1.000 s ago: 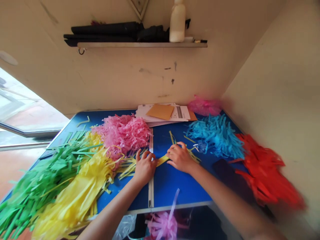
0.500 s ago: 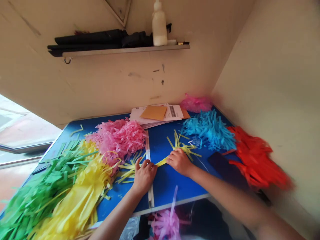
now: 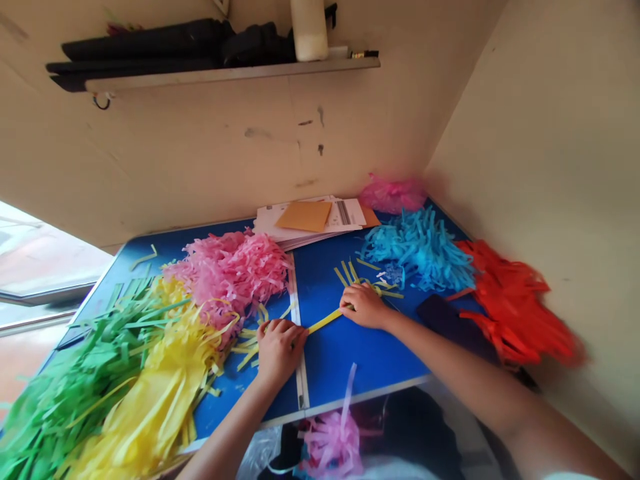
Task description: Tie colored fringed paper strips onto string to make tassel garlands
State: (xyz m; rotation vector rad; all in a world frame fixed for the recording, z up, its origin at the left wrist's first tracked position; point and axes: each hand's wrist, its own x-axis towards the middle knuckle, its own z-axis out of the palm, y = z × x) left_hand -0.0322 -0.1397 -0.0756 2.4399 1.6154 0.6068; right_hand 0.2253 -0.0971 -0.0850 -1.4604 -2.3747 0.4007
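Note:
Between my two hands stretches a yellow paper tassel, its middle drawn into a narrow flat band. My left hand is closed on one end of the band, and fringe strips fan out beyond the fingers to the left. The other end is gripped by my right hand, with thin strips splayed on the table past the knuckles. The fingertips of both hands are partly hidden. Left of my left hand lie a pink fringe pile and a yellow fringe bundle.
The blue table also bears green fringe, blue fringe, red fringe, a dark flat object and papers by the wall. A shelf hangs above. A light pink tassel sits below the front edge.
My hands have moved slightly apart, and more of the yellow band shows between them. The camera view has tilted a little downward.

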